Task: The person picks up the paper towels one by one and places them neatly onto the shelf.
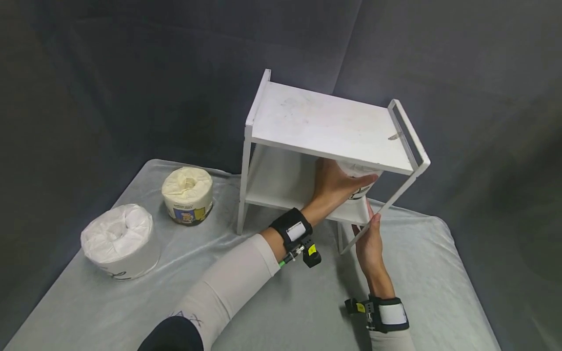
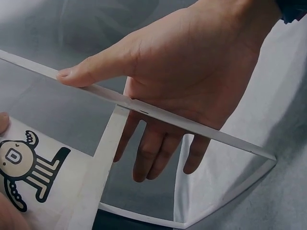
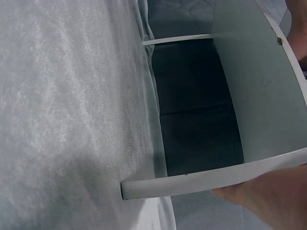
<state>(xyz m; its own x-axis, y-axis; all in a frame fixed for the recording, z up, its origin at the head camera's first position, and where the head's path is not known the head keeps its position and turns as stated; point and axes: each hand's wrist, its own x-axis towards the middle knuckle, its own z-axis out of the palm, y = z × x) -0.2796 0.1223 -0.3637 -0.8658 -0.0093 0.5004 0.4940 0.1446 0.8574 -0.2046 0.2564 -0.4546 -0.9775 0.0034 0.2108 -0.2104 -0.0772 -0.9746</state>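
While my left hand [image 1: 335, 183] grasps a white roll [image 1: 361, 191] (cartoon-printed) inside the rack [image 1: 325, 119], my right hand [image 1: 370, 246] grips its right leg [image 1: 397, 194], and a cream roll [image 1: 188, 195] and a second white roll [image 1: 120, 241] stand leftward on grey cloth [image 1: 307, 307].

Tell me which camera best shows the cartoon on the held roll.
The left wrist view: there the cartoon looms large, mostly unhidden. The head view shows only a few dark lines; the right wrist view, none.

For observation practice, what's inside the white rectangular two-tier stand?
A white wrapped cylindrical roll, gripped by the left hand. The flat white upper shelf hides part of its top; the hand, its left side.
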